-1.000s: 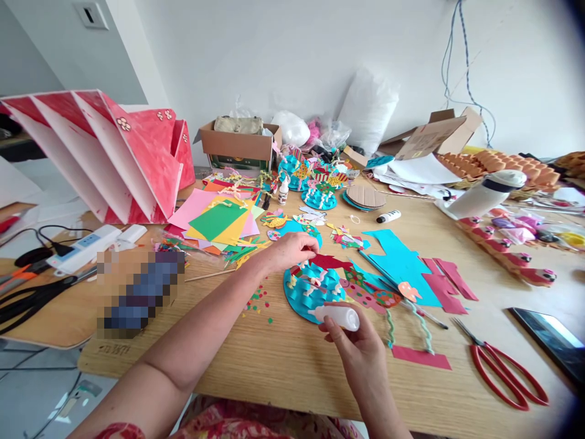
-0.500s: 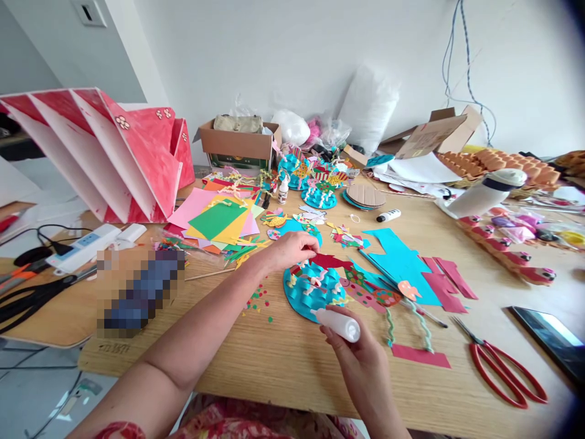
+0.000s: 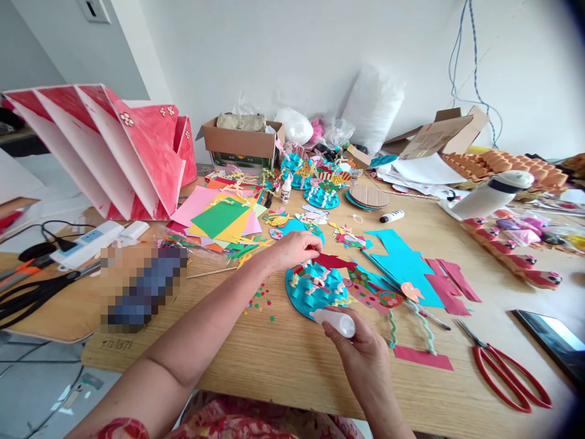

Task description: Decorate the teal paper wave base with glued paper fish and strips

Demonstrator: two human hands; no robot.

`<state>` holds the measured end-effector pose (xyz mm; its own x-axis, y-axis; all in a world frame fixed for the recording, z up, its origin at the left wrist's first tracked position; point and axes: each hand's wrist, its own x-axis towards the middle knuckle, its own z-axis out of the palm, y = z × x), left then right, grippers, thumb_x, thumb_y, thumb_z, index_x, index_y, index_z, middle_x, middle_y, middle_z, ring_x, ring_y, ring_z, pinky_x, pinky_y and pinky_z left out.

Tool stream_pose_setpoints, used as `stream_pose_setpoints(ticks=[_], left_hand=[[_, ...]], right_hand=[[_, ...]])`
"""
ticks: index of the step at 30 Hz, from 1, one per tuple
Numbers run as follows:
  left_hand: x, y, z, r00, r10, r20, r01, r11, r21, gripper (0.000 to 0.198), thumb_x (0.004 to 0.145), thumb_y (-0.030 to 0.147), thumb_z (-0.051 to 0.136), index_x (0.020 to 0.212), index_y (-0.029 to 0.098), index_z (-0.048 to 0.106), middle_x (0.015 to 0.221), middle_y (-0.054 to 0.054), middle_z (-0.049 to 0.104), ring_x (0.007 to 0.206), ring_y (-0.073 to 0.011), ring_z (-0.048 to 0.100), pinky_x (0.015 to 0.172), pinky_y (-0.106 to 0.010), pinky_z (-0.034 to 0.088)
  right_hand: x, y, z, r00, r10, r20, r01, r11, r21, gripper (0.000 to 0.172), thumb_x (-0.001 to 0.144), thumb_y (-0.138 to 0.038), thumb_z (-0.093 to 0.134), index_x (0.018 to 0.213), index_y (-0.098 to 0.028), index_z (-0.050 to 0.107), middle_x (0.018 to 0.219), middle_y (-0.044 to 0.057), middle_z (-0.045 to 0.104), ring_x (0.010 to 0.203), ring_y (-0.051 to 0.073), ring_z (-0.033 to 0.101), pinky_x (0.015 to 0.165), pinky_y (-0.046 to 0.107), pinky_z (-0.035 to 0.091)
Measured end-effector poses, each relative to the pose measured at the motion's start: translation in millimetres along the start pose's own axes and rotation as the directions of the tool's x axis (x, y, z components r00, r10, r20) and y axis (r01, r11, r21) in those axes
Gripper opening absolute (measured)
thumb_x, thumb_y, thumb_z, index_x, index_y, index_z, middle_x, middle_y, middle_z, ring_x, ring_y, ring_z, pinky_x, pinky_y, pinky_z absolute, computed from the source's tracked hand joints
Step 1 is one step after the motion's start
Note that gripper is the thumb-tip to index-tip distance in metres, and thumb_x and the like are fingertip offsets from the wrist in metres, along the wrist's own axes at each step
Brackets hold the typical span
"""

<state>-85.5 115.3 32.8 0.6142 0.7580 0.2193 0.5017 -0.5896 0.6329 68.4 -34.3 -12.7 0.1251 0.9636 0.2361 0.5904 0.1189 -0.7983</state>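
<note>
A small white squeeze bottle [image 3: 337,323] lies tilted in my right hand [image 3: 365,353], which is wrapped round it. Its nozzle points left, at the near edge of a round blue piece [image 3: 299,296] with wavy blue strips and small twisted bits on top. Over the far side of that round piece is my left hand [image 3: 297,249], its fingers pinched together; what they hold, if anything, is hidden. Just right of the fingers lies dark red paper [image 3: 333,261]. Patterned paper cut-outs [image 3: 361,292] lie to the right of the round piece.
Red-handled scissors [image 3: 507,372] and a phone [image 3: 546,341] lie at right. Blue paper [image 3: 402,262] and red strips [image 3: 425,358] are nearer. Coloured sheets [image 3: 222,216], a dropper bottle [image 3: 286,190] and finished-looking blue pieces [image 3: 322,196] stand further back. A red-and-white rack [image 3: 146,164] rises at left.
The view has shifted slightly, so everything sits a little further right. The bottle in my right hand has tilted a little and its nozzle stays near the blue edge. My left hand keeps its pinch.
</note>
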Motion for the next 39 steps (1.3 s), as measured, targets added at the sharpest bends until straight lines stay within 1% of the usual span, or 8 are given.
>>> stream_pose_setpoints(ticks=[6, 11, 17, 23, 29, 33, 36, 39], left_hand=[[-1, 0, 0.4, 1.0, 0.001, -0.004, -0.001, 1.0, -0.024, 0.01, 0.072, 0.011, 0.053, 0.071, 0.015, 0.062, 0.072, 0.001, 0.06, 0.07, -0.0114, 0.054, 0.063, -0.019, 0.038], [-1, -2, 2.0, 1.0, 0.009, -0.01, -0.009, 0.999, -0.035, 0.009, 0.072, 0.011, 0.054, 0.072, 0.015, 0.062, 0.072, 0.0, 0.06, 0.071, -0.0119, 0.054, 0.063, -0.019, 0.038], [-1, -1, 1.3, 1.0, 0.011, 0.001, -0.011, 0.999, -0.035, 0.009, 0.072, 0.011, 0.053, 0.071, 0.015, 0.061, 0.072, 0.0, 0.06, 0.071, -0.0119, 0.054, 0.064, -0.019, 0.038], [-1, 0, 1.5, 1.0, 0.016, -0.011, -0.016, 0.999, -0.034, 0.01, 0.072, 0.011, 0.052, 0.07, 0.015, 0.061, 0.072, 0.001, 0.06, 0.071, -0.0117, 0.054, 0.063, -0.019, 0.038], [-1, 1, 1.2, 1.0, 0.002, 0.005, -0.002, 1.0, -0.031, 0.01, 0.072, 0.011, 0.052, 0.071, 0.016, 0.061, 0.072, 0.001, 0.06, 0.071, -0.0116, 0.054, 0.064, -0.019, 0.039], [-2, 3, 0.7, 1.0, -0.008, 0.016, 0.008, 0.999, -0.034, 0.01, 0.072, 0.011, 0.052, 0.071, 0.015, 0.061, 0.073, 0.001, 0.06, 0.071, -0.0116, 0.054, 0.064, -0.019, 0.038], [-2, 5, 0.5, 1.0, -0.015, 0.015, 0.016, 0.999, -0.038, 0.01, 0.072, 0.01, 0.052, 0.071, 0.015, 0.061, 0.073, 0.001, 0.06, 0.071, -0.0116, 0.054, 0.063, -0.019, 0.038], [-2, 6, 0.3, 1.0, -0.017, 0.019, 0.018, 0.999, -0.032, 0.011, 0.073, 0.011, 0.052, 0.071, 0.016, 0.062, 0.071, 0.001, 0.059, 0.069, -0.0112, 0.054, 0.062, -0.019, 0.038]], right_hand=[[4, 1, 1, 1.0, -0.023, 0.011, 0.023, 0.999, 0.034, 0.023, 0.07, -0.04, 0.058, 0.073, -0.019, 0.066, 0.059, 0.001, 0.064, 0.05, 0.014, 0.055, 0.047, 0.022, 0.041], [7, 2, 2, 0.998, -0.056, 0.026, 0.055, 0.998, 0.035, 0.02, 0.071, -0.037, 0.058, 0.071, -0.019, 0.065, 0.063, 0.001, 0.064, 0.05, 0.013, 0.054, 0.047, 0.022, 0.04], [9, 1, 3, 0.995, -0.083, 0.056, 0.084, 0.996, -0.018, 0.02, 0.074, -0.036, 0.054, 0.071, -0.019, 0.065, 0.058, -0.001, 0.061, 0.049, 0.012, 0.052, 0.048, 0.022, 0.039], [12, -1, 5, 0.984, -0.159, 0.079, 0.163, 0.985, -0.058, 0.016, 0.076, -0.03, 0.051, 0.07, -0.021, 0.063, 0.063, 0.0, 0.063, 0.055, 0.013, 0.054, 0.049, 0.022, 0.039], [16, -6, 7, 0.971, -0.221, 0.095, 0.232, 0.964, -0.133, 0.017, 0.076, -0.026, 0.049, 0.061, -0.021, 0.057, 0.054, -0.002, 0.054, 0.05, 0.012, 0.048, 0.047, 0.021, 0.036], [17, -9, 9, 0.967, -0.233, 0.103, 0.248, 0.955, -0.164, 0.019, 0.075, -0.023, 0.049, 0.056, -0.021, 0.052, 0.052, -0.002, 0.05, 0.048, 0.011, 0.046, 0.046, 0.021, 0.034], [16, -10, 7, 0.966, -0.217, 0.139, 0.236, 0.962, -0.135, 0.016, 0.075, -0.023, 0.049, 0.06, -0.021, 0.054, 0.055, -0.002, 0.053, 0.051, 0.012, 0.048, 0.047, 0.021, 0.035], [12, -8, 3, 0.97, -0.173, 0.171, 0.188, 0.979, -0.074, 0.012, 0.077, -0.026, 0.049, 0.072, -0.021, 0.06, 0.066, 0.001, 0.062, 0.058, 0.014, 0.053, 0.051, 0.023, 0.039]])
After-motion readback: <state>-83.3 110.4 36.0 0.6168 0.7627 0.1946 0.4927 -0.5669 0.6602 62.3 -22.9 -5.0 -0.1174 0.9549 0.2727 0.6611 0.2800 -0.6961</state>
